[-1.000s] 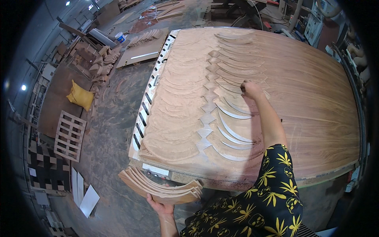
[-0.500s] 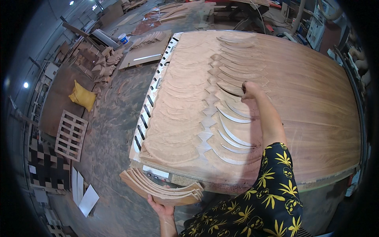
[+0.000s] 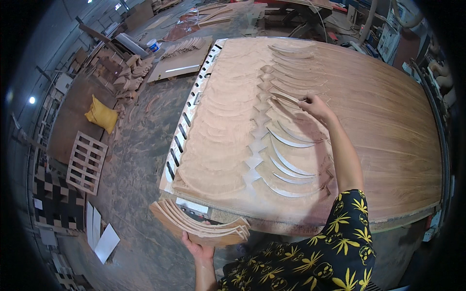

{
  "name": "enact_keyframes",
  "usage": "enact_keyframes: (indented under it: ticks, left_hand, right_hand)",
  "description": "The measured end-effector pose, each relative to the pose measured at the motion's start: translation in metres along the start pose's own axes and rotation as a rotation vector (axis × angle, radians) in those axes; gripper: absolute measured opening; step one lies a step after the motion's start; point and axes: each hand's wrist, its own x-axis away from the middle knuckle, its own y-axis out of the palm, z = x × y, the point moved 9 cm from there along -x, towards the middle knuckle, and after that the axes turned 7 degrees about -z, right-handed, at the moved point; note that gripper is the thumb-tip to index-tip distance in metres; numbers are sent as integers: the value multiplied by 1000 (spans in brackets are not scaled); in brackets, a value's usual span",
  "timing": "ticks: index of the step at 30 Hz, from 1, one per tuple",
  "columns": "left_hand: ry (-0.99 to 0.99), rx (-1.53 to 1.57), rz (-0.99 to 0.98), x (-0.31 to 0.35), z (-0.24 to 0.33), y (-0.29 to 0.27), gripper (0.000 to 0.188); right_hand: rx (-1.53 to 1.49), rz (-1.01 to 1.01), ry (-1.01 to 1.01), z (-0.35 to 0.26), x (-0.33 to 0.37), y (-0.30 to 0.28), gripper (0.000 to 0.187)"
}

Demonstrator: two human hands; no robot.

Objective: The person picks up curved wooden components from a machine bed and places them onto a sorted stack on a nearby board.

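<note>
Dusty workshop floor runs off to the left, and before me lies a big routed plywood sheet [image 3: 388,126] on a cutting bed, its face carved into rows of curved outlines. My right hand [image 3: 314,105] reaches far across it, arm nearly straight, fingers pinched together on the tip of one thin curved strip [image 3: 284,97] that is lifting out of its slot near the sheet's middle. My left hand [image 3: 196,247] sits low at the near edge, palm up, closed under a stack of curved wooden pieces [image 3: 199,224]; these are pale, arc-shaped, nested one in another, held just off the near left corner of the sheet. Farther left lie a yellow sack [image 3: 102,115] and a wooden pallet [image 3: 86,162].
</note>
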Motion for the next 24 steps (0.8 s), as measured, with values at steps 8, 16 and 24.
enact_keyframes:
  ticks: [8,16,24]
  left_hand:
    - [-50,88,-79,-7,-2,-2,59]
    - [-143,41,-180,-11,3,1,60]
    - [-204,111,-175,-38,4,-19,60]
  right_hand:
    - [-84,21,195,17,50,18,36]
    - [-16,168,163,1,85,48,41]
    - [1,-134,-264,-236,225,224,42]
